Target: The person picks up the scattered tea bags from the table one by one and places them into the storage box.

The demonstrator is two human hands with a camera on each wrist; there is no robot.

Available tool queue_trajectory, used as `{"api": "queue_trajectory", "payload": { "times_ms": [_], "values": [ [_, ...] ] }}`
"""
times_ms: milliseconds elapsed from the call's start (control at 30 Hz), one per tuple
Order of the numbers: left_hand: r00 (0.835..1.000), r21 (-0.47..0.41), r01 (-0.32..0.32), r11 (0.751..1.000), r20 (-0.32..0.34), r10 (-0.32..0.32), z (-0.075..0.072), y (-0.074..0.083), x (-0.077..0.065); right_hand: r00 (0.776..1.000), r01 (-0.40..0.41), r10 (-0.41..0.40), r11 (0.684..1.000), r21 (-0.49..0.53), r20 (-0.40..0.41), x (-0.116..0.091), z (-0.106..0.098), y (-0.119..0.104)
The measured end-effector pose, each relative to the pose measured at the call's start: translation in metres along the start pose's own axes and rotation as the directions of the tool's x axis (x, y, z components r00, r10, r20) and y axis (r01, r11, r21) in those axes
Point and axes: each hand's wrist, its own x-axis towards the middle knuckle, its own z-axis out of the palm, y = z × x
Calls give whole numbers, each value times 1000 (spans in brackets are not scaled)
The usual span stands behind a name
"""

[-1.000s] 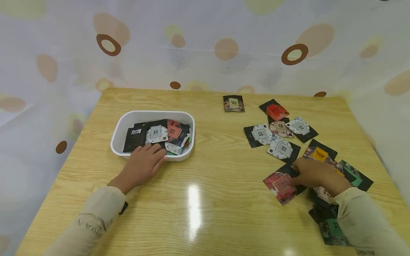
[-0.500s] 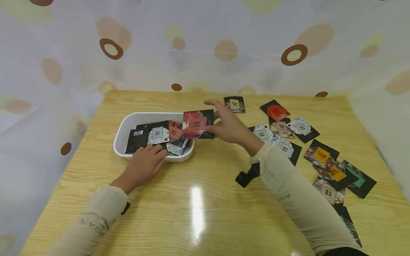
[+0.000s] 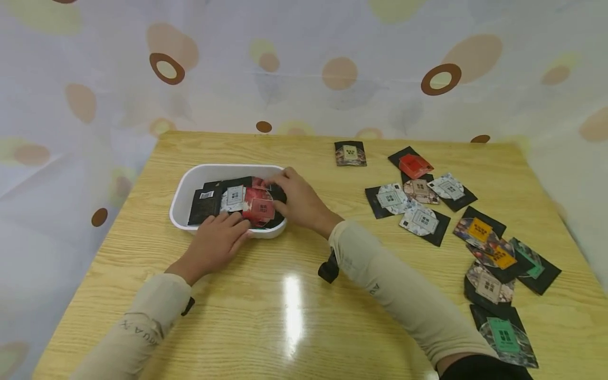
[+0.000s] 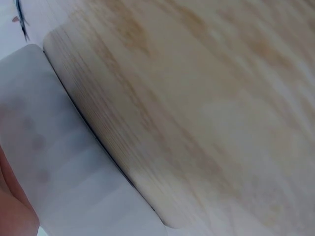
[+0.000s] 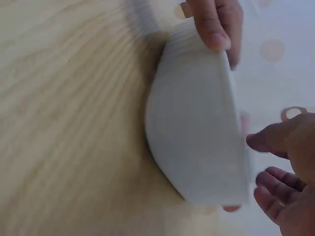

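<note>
In the head view, left of centre, my left hand (image 3: 218,237) grips the near rim of the white box (image 3: 177,203); the red packet (image 3: 259,207) lies inside, at its right end, under my right hand (image 3: 301,203). Loose packets (image 3: 424,218) scatter at right.

In the left wrist view, the box wall fills the lower left.

In the right wrist view, my left thumb pinches the rim, top; at right, my right thumb and fingers are parted, with no packet visible between them.
</note>
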Motion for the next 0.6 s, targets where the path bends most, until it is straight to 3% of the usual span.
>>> {"api": "queue_trajectory", "payload": {
  "times_ms": [133,233,333,400,467,533,600],
  "values": [
    [1000,-5,12,1000,20,-12,-2,-1,-1,995,-66,61,996,-62,-81,-8,-43,19],
    [999,-2,25,1000,32,-25,-1,-2,-4,975,-221,216,965,-138,-52,-18,-87,47],
    [999,2,35,999,31,-36,-1,-3,-6,913,-391,408,882,-262,13,-36,-116,86],
    [999,-6,34,999,28,-34,0,-4,-7,849,-489,527,814,-314,44,-52,-124,112],
    [999,-13,25,1000,22,-25,0,-4,-6,802,-537,593,770,-345,74,-67,-125,135],
    [1000,-18,15,1000,15,-15,-1,-4,-4,773,-566,627,750,-340,97,-78,-121,152],
    [1000,-24,10,1000,14,-10,-1,-5,-2,768,-575,631,755,-314,112,-85,-115,162]
  ]
}}
